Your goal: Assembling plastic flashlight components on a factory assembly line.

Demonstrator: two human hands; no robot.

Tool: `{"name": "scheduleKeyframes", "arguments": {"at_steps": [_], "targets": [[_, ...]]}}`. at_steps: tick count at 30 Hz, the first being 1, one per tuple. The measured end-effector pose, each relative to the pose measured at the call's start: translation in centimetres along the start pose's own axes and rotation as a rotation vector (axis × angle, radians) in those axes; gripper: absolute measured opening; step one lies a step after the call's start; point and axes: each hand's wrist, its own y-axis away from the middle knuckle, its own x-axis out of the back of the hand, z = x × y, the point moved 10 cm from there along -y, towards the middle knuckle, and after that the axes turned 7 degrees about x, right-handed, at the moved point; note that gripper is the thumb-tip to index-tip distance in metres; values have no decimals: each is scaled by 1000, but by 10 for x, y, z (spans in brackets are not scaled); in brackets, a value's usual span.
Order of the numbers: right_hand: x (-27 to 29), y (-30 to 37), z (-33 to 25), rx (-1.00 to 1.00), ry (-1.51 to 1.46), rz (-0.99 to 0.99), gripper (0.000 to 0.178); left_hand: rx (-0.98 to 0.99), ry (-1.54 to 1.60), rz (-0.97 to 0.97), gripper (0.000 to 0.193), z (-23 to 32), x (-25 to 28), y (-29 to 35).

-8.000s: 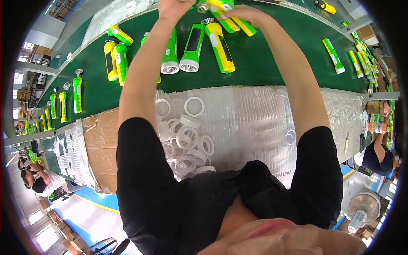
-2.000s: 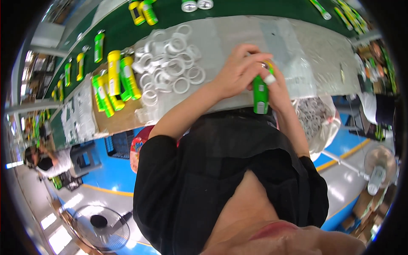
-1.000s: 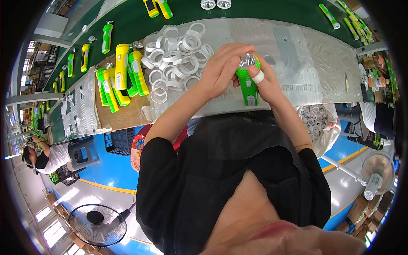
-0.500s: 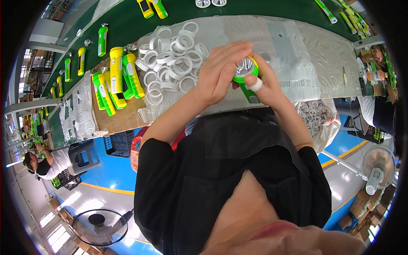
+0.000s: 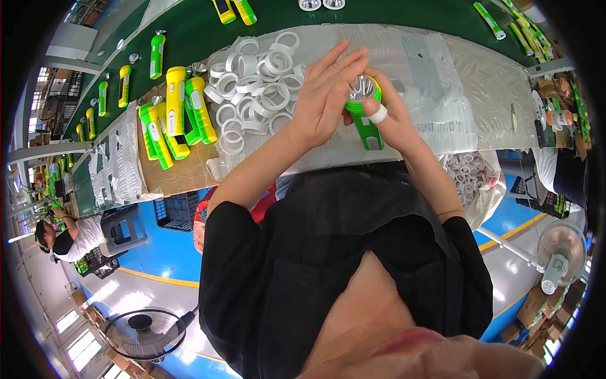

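My right hand (image 5: 390, 114) is wrapped round the head of a green and yellow flashlight (image 5: 370, 136), whose shiny reflector faces up. White tape or a finger cot covers the tip of its thumb. Against the left side of the flashlight head rests my left hand (image 5: 323, 98), its fingers stretched out and the palm turned toward the flashlight. Just left of that hand lies a heap of white plastic rings (image 5: 255, 82) on the plastic-covered work surface. Farther left, several yellow and green flashlights (image 5: 175, 104) lie in a pile on cardboard.
A green conveyor belt (image 5: 372, 14) with spaced-out flashlights runs along the far side. A sack of white rings (image 5: 470, 174) stands below the table at right. Fans (image 5: 144, 333) stand on the floor behind me. Another person (image 5: 72, 237) works at far left.
My left hand's fingers have lifted and straightened, uncovering more of the reflector. My right hand still grips the flashlight. The flashlights on the belt have shifted slightly to the right in the picture.
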Motion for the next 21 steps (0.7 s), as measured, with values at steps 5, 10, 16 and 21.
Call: {"name": "scheduleKeyframes", "arguments": {"at_steps": [5, 10, 16, 21], "targets": [[-1, 1, 1, -6, 8, -12, 59, 24, 39, -21, 40, -4, 0, 1], [0, -1, 3, 2, -35, 12, 55, -15, -103, -130, 47, -3, -11, 1], [5, -2, -2, 2, -18, -36, 55, 25, 35, -128, 49, 0, -8, -3], [6, 0, -4, 14, 3, -34, 58, 66, 138, -144, 49, -4, -12, -2]]}}
